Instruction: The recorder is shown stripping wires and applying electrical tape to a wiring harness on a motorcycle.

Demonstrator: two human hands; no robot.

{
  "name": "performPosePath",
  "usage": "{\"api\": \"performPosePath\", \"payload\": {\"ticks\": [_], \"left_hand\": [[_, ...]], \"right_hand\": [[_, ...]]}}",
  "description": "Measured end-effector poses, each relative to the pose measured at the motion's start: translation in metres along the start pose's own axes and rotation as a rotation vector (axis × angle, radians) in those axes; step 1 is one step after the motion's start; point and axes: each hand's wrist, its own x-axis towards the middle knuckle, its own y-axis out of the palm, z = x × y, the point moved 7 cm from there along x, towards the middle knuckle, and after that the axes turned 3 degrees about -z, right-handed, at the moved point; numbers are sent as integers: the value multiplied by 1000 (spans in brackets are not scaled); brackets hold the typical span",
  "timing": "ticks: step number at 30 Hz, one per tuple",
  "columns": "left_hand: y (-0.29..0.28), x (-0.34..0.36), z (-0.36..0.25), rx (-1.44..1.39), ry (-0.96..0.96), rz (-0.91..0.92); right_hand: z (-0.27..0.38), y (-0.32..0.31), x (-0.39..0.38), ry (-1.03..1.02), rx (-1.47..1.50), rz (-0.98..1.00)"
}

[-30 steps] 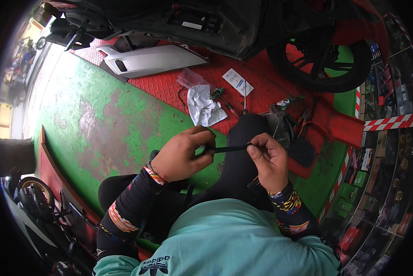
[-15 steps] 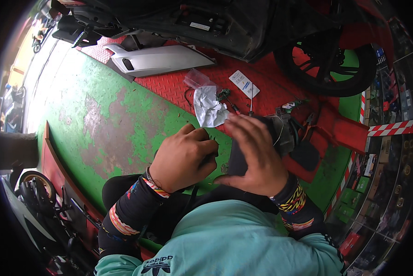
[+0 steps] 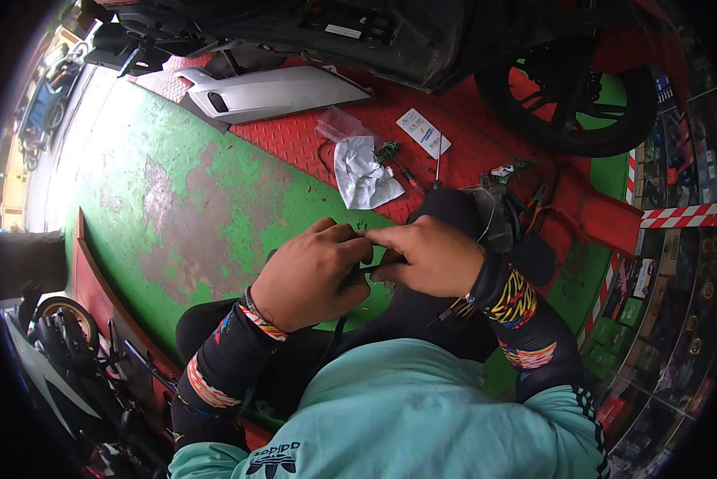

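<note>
My left hand (image 3: 314, 275) is closed in a fist over my lap, knuckles up. Its fingers grip a thin black strip (image 3: 366, 270), mostly hidden, so its kind is unclear. From the other side my right hand (image 3: 434, 259) meets it, thumb and forefinger pinched at the strip, fingertips close to my left knuckles. Below my right wrist a dark cable end (image 3: 445, 314) shows over my thigh. Beyond the hands lie a crumpled white cloth (image 3: 364, 177), a screwdriver with a red and dark handle (image 3: 412, 180) and a thin-shafted screwdriver (image 3: 438, 164).
A white side panel (image 3: 279, 97) and a clear plastic box (image 3: 344, 125) lie on the red ramp (image 3: 295, 148), near a printed white card (image 3: 423, 133). The motorcycle's black wheel (image 3: 570, 104) stands far right. Shelves of packaged parts (image 3: 662, 319) line the right side.
My right hand, spread before, has come left and down to the left hand, its fingers pinching. My left hand has stayed closed, nearly in place. A blue vehicle now shows in the street.
</note>
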Motion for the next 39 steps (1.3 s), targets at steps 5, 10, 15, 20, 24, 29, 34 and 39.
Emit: {"api": "performPosePath", "payload": {"ticks": [5,10,15,20,24,29,34,39], "left_hand": [[30,-7,12,-71,-40,215],[40,-3,11,-325,95,267],[32,1,-4,-403,78,269],[14,-5,-36,-549,320,172],[13,-23,-76,-654,553,265],[-47,-31,-39,-857,604,345],[10,51,95,-281,-134,152],[121,98,229,191,-352,92]], "right_hand": [[-29,22,1,337,196,477],[-35,37,-6,433,342,711],[-17,30,-18,352,424,662],[28,14,-42,-60,314,521],[67,10,-78,-347,217,410],[14,-52,-131,-40,175,359],[12,-89,-157,118,294,-9],[-50,-72,-191,316,696,-555]]}}
